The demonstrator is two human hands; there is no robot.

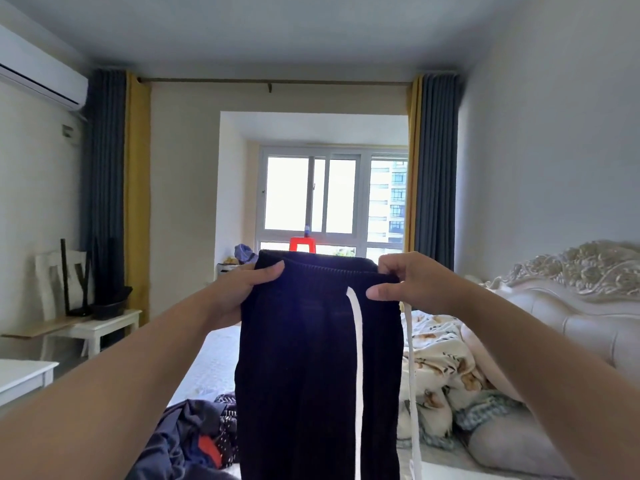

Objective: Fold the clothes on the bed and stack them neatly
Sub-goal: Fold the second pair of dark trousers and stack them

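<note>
Two bare forearms reach forward, holding up black trousers [311, 358] with a white side stripe [356, 358] above the bed [214, 358]. Left hand [242, 289] grips the ribbed waistband's left end, thumb in front. Right hand [412, 282] pinches the right end, and a white drawstring [414, 393] dangles below it. Unfolded dark clothes [197, 434] lie heaped on the bed, lower left. Patterned bedding [440, 362] sits to the right.

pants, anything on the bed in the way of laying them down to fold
Yes. Both hands hold the pants up by the waistband; a clothes heap lies on the bed below-left, a blanket to the right.
</note>
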